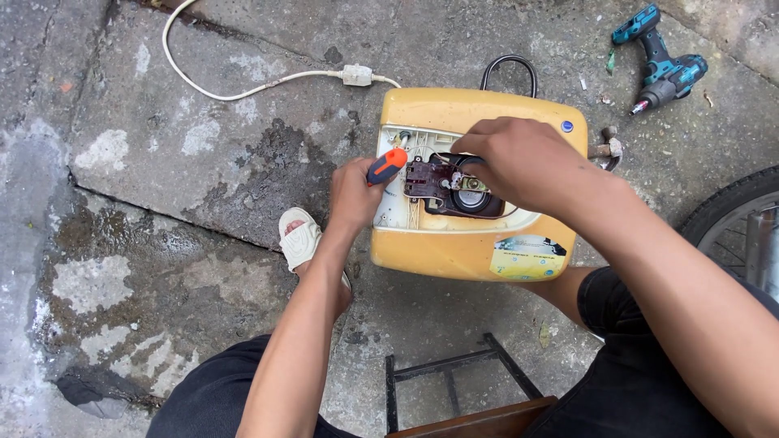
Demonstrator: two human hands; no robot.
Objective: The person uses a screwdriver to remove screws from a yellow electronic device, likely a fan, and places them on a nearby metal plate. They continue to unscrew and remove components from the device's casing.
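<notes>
Right now my left hand [355, 191] is clamped on an orange-handled screwdriver [386, 166] at the yellow appliance's [454, 251] open panel, while my right hand [519, 162] pinches the dark part [442, 185] inside; a cordless drill [664, 58] lies beyond it.

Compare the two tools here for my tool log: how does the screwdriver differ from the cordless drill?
The screwdriver has an orange and blue handle; the cordless drill is teal and black. The screwdriver is gripped in the left hand at the yellow appliance; the cordless drill lies untouched on the concrete. The screwdriver is slimmer, the drill bulkier.
</notes>
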